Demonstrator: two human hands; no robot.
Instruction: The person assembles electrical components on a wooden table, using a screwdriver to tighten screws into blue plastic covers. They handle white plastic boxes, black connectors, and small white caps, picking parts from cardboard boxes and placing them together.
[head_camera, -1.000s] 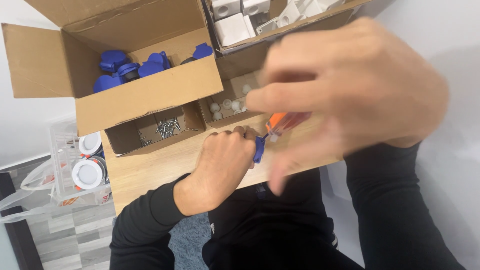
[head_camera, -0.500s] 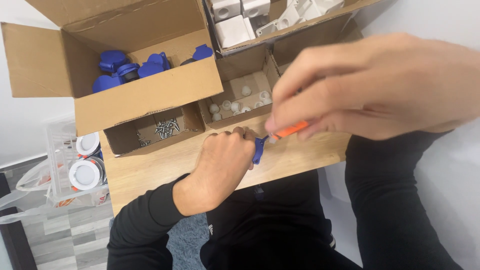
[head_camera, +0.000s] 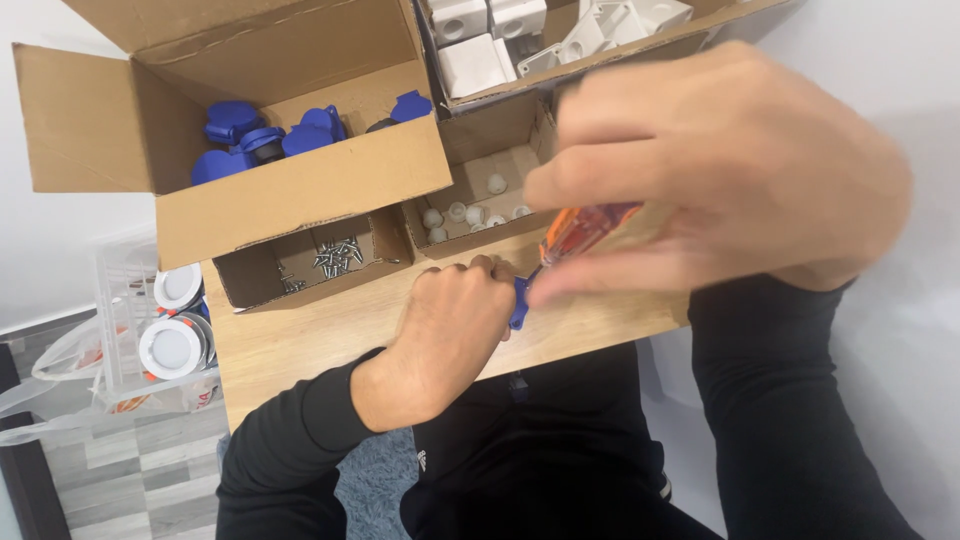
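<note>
Gripping an orange translucent screwdriver (head_camera: 585, 228) (blurred), right hand (head_camera: 730, 170) pinches its handle above the wooden table (head_camera: 300, 345). Left hand (head_camera: 450, 320), fisted on that table, clasps a small blue plastic part (head_camera: 518, 303).

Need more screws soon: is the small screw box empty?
Not empty: the small box holds a few silver screws.

Bright, even light, soft shadows.
My right hand (head_camera: 720, 180) blurs close to the lens; the cardboard box (head_camera: 300, 190) left of it stays sharp.
</note>
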